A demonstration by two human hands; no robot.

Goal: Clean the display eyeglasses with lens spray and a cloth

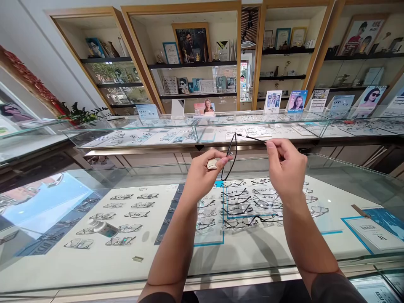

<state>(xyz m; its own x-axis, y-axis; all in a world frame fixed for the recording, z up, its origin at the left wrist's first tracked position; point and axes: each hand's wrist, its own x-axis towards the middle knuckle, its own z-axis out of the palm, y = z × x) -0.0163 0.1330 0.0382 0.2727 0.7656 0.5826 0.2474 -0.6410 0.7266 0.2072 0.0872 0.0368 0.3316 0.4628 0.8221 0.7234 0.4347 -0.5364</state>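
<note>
Above the glass counter I hold a pair of black-framed eyeglasses [234,162] edge-on, with one temple arm stretched out to the right. My left hand [205,170] is closed on the lens part of the frame, thumb and fingertips pinching it. A small wad of pale cloth or tissue [212,164] is tucked in the same hand. My right hand [285,164] pinches the far end of the temple arm between thumb and curled fingers. Rows of eyeglasses [236,208] lie in the display case beneath both hands.
A small white bottle [106,229] stands on the glass counter [126,273] at the left. Blue-edged cards [368,233] lie at the right. Across the aisle is another glass display case [202,122] with upright leaflets. Shelves [192,65] with frames and trophies line the back wall.
</note>
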